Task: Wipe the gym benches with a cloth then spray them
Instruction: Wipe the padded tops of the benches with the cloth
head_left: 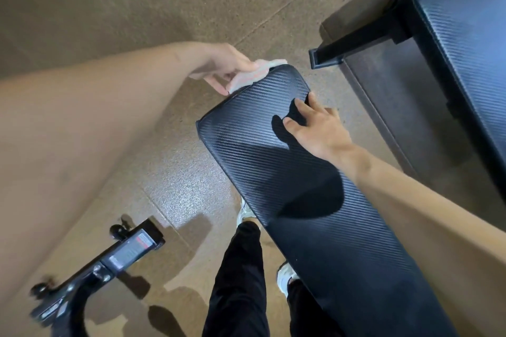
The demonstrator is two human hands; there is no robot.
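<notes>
The fingers [216, 84] of the left hand [225, 65] curl round a pale cloth [263, 70] and press it against the far end edge of the black bench pad [276, 180]. The right hand [317, 128] lies flat on the pad near that same end, fingers straight and spread, holding nothing. A second bench [465, 35] stands apart at the upper right. Below are black trousers [238, 276], a white shoe [284, 276] and a wheeled frame [120, 257] on the brown floor [137, 3].

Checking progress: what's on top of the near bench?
The right hand rests on the bench pad; left hand holds a pale cloth at its far edge, partly hiding it.
</notes>
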